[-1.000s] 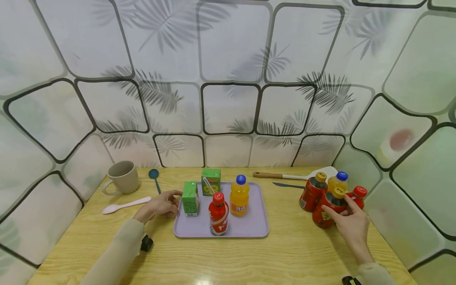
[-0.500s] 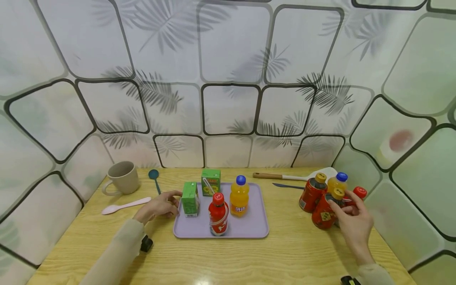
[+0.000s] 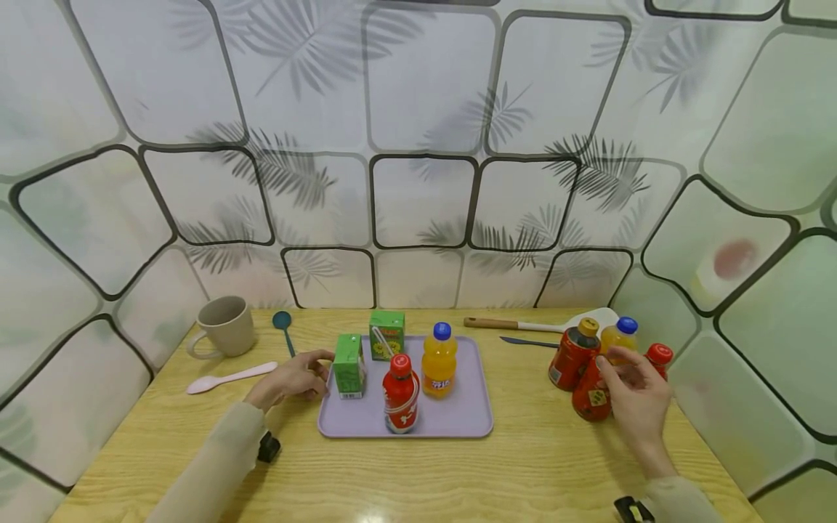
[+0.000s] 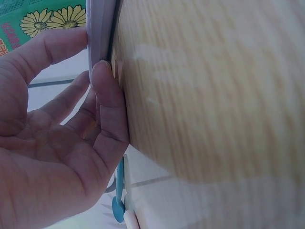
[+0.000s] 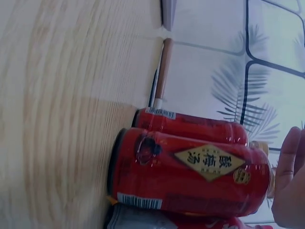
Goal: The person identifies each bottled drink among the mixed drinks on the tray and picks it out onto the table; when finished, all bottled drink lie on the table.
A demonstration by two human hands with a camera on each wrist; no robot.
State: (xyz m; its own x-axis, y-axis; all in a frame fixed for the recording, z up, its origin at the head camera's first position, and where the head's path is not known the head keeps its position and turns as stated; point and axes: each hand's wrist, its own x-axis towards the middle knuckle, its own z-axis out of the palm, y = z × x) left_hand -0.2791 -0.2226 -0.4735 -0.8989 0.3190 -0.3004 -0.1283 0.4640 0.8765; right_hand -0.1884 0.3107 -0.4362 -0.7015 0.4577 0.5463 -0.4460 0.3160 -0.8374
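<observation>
My left hand (image 3: 297, 378) grips the left rim of a lilac tray (image 3: 458, 421), with bent fingers at the rim in the left wrist view. On the tray stand two green drink cartons (image 3: 349, 367), a red bottle (image 3: 401, 396) and an orange soda bottle (image 3: 439, 363). Over the cap of a red-labelled plum drink bottle (image 3: 591, 398) is my right hand (image 3: 637, 403), fingers loosely bent. In the right wrist view that bottle (image 5: 205, 176) stands upright, the hand (image 5: 290, 176) beside its cap end. Contact there cannot be made out.
Beside that bottle stand another yellow-capped red bottle (image 3: 570, 356), a blue-capped orange bottle (image 3: 620, 333) and a red-capped bottle (image 3: 660, 354). Behind lie a wooden-handled spatula (image 3: 523, 324) and a blue knife (image 3: 531, 341). At left are a mug (image 3: 229, 327), blue spoon (image 3: 283, 323) and pink spoon (image 3: 229, 377).
My right hand first shifts right along the plum drink bottle, then left and up over its cap, with thumb and forefinger closer together. The bottles, tray and left hand stay in place.
</observation>
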